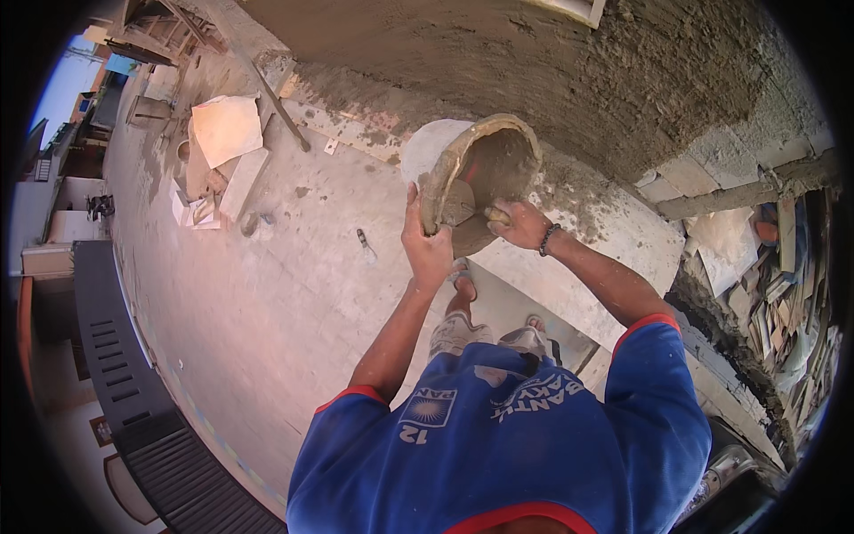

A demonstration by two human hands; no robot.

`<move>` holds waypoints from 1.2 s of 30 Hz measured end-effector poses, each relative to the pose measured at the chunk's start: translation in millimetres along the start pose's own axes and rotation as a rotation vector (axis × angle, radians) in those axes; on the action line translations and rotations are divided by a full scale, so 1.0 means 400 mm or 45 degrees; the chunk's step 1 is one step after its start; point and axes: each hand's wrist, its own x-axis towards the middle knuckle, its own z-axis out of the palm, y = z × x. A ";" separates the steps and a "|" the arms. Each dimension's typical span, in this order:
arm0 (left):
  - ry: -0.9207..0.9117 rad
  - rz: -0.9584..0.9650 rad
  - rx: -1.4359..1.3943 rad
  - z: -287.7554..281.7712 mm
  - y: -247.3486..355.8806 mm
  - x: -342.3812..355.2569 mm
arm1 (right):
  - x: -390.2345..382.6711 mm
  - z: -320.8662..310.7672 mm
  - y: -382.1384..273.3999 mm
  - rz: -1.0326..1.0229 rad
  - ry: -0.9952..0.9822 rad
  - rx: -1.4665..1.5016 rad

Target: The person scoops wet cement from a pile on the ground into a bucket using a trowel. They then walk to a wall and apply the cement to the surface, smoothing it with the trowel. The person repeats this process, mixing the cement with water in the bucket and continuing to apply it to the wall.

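Mortar-caked bowl [480,173] held tilted by left hand [427,249], right hand [520,222] inside.

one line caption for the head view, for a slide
Left hand grips the rim of a mortar-caked bucket while the right hand works a trowel inside, beside a freshly plastered wall.

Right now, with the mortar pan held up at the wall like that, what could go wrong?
1. The left hand grips only the rim of the tilted mortar pan; a loaded pan could slip or dump.
2. The right hand works a trowel inside it, so wet mortar may fall on the feet directly below.
3. The fresh plaster on the wall looks wet; a bump from the pan could gouge it.
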 end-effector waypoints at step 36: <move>0.571 -0.750 -0.004 -0.242 -0.892 -0.122 | 0.482 -0.537 0.266 -0.047 0.713 -1.006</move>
